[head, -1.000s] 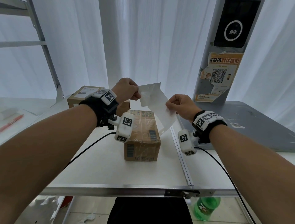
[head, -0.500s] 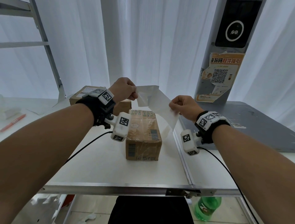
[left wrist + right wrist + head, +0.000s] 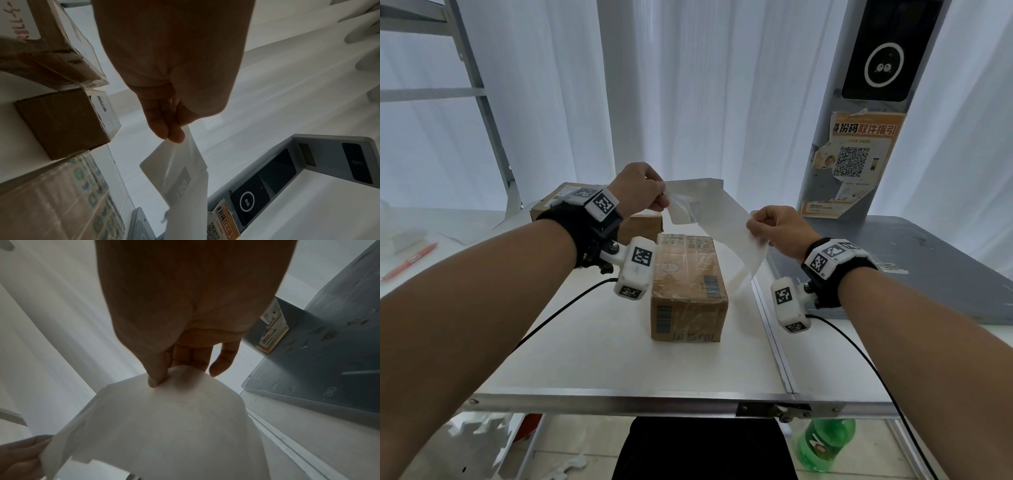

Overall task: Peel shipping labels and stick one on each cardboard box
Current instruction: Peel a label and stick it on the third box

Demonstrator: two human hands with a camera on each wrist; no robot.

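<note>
Both hands are raised above a taped cardboard box (image 3: 688, 274) in the middle of the white table (image 3: 619, 359). My left hand (image 3: 659, 202) pinches the corner of a shipping label (image 3: 688, 205), also seen as the label (image 3: 174, 164) in the left wrist view, which is partly pulled off its white backing strip (image 3: 736, 236). My right hand (image 3: 756, 228) pinches that backing strip (image 3: 164, 418), whose tail hangs down to the table beside the box. Two more cardboard boxes (image 3: 571, 198) with labels on top stand behind my left wrist; the smaller box (image 3: 61, 120) shows in the left wrist view.
A grey table (image 3: 928, 267) adjoins on the right, with a grey post (image 3: 825, 154) carrying an orange QR poster (image 3: 856, 161) and a dark screen. A red pen (image 3: 410, 260) lies far left. A green bottle (image 3: 825, 442) stands on the floor. White curtains hang behind.
The hands have drawn further apart, and more of the label has come off the backing strip. The left hand has lifted slightly; the box has stayed put.
</note>
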